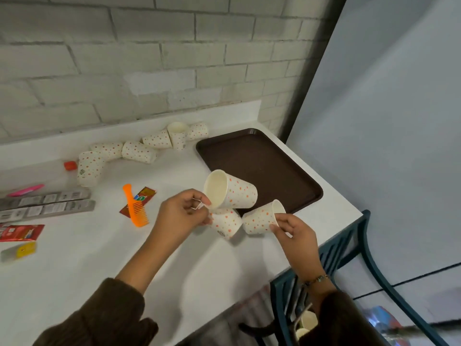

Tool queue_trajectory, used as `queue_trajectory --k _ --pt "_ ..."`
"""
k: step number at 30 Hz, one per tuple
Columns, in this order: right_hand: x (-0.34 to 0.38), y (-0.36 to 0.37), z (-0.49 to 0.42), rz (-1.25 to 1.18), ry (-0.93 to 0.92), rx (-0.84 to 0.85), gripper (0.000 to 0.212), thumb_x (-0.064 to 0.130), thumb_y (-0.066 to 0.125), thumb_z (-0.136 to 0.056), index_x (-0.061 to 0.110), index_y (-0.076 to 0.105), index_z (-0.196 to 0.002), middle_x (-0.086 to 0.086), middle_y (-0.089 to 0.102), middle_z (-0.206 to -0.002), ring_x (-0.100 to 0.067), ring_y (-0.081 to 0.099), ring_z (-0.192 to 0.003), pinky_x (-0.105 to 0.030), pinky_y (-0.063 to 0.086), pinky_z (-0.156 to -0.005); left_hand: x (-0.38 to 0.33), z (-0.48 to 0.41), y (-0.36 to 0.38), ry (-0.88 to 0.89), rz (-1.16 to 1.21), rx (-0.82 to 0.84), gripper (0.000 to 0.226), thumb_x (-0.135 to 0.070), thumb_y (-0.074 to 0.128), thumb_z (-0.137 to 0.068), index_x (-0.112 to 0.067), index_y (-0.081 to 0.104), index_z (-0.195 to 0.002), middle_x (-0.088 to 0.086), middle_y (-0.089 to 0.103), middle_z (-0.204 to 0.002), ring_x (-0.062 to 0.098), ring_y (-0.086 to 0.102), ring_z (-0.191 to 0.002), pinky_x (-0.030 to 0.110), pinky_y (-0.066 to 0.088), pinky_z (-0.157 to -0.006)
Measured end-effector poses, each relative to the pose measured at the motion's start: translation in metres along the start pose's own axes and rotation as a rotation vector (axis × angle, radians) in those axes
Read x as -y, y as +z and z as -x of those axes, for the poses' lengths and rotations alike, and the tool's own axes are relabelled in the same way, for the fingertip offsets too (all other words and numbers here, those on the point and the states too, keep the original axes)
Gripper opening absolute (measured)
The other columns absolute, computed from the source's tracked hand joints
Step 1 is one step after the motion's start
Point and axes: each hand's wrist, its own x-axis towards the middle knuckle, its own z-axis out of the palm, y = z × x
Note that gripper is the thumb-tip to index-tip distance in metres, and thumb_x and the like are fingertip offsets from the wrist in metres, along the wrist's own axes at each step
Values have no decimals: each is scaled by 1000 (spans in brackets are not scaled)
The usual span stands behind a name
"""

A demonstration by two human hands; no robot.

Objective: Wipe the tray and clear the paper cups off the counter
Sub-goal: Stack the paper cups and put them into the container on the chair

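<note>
A dark brown tray (259, 168) lies bare at the counter's right end. My left hand (183, 216) pinches the rim of a dotted paper cup (234, 191) tipped on its side, and a second dotted cup (225, 222) sits under it against my fingers. My right hand (294, 231) pinches the rim of a third dotted cup (259, 219), held sideways by the tray's near corner. Several more dotted cups (139, 151) lie toppled along the back wall, left of the tray.
On the white counter (99, 253) lie an orange comb (136, 208), a red wrapper (143, 196), grey packets (47, 204), a red sachet (20, 232) and an orange cap (69, 165). A blue chair (349, 245) stands at the counter's right edge.
</note>
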Motion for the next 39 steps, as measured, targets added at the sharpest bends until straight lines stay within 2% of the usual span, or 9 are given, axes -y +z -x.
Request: queue_trajectory --k 6,13,16,20,25,31,34,36,39 --pt "-17 -63 9 -67 -130 100 19 14 68 -84 29 66 -96 13 69 -98 4 63 -91 -8 48 -77 0 57 66 -7 -45 1 30 -8 70 -76 -37 66 -74 -27 65 -88 0 66 -82 17 55 -60" --pt "-120 -161 43 171 -92 232 26 6 65 -82 32 59 -83 12 68 -87 -4 65 -86 -18 51 -75 22 124 182 -97 -2 103 26 2 56 -85 -20 70 -88 0 72 -86 19 70 -75 28 59 -66" --pt "-176 -188 60 457 14 319 12 17 61 -84 23 59 -93 1 70 -95 -18 65 -89 -29 53 -78 40 150 225 -190 -74 165 27 1 55 -86 -20 70 -90 7 73 -89 17 71 -78 33 59 -76" --pt "-228 -213 82 652 71 401 19 25 57 -86 19 60 -103 -6 69 -101 -24 63 -91 -24 44 -72 61 178 266 -225 -329 299 24 -6 62 -86 -19 70 -103 3 68 -108 12 66 -95 31 53 -90" --pt "-257 -210 97 653 130 439 23 24 57 -86 23 57 -108 -4 66 -105 -23 62 -94 -21 42 -73 72 188 275 -185 -580 349 38 -1 62 -84 -19 65 -118 4 60 -125 18 56 -115 29 42 -104" --pt "-273 -160 108 607 124 594 22 16 46 -89 19 56 -109 -10 62 -110 -29 57 -103 -28 43 -86 75 195 259 -256 -583 220 41 0 49 -87 -17 61 -123 6 51 -136 22 49 -119 26 37 -102" --pt "-287 -143 119 732 92 786 39 8 45 -89 17 52 -127 -11 49 -134 -27 41 -128 -36 25 -109 78 204 257 -268 -571 210 38 -5 48 -91 -15 58 -126 6 48 -138 21 47 -120 25 35 -101" --pt "-292 -140 125 776 -2 811 38 11 48 -89 16 53 -126 -8 50 -135 -24 36 -132 -37 9 -112 80 208 255 -269 -601 208 36 -9 47 -93 -14 57 -127 6 47 -139 21 47 -120 24 34 -101" --pt "-286 -144 134 531 -16 682 28 30 50 -91 24 58 -117 2 63 -118 -17 54 -113 -27 30 -102 89 212 256 -265 -688 225 35 -11 45 -95 -14 55 -129 4 46 -137 20 47 -120 22 33 -102"
